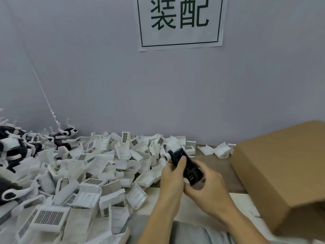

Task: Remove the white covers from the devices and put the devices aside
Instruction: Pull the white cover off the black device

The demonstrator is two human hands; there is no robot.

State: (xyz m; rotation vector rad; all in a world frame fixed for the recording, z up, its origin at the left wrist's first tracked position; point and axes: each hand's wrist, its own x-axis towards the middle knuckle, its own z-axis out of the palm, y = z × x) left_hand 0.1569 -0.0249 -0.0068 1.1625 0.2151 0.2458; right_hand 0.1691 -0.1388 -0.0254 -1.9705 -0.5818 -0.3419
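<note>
Forearms come up from the bottom edge of my view, over what looks like grey cloth across the lap. My left hand (173, 175) grips the black device (186, 165) from the left, thumb laid along its upper face and the other fingers curled beneath. My right hand (204, 184) cups the near, lower end of the same device, fingers bent round it from the right, so both hands are clamped on it above the worktop (219, 166). The device tilts away from me, and its far end carries a white part with a round dark opening (168, 156); I cannot tell whether that is a cover on the device or a piece of the heap behind.

To the left, and running back to the wall, lies a deep pile of white covers (91, 173), many showing a dark grid patch. At the far left sits a heap of black-and-white devices (15, 148), with white handles sticking up. Two loose white covers (215, 149) lie on the bare wooden worktop near the wall on the right. A brown cardboard box (281, 173) fills the right side, just beside my right hand.

Beyond is a grey wall with a white paper sign (180, 22) bearing two large dark characters inside a frame.
</note>
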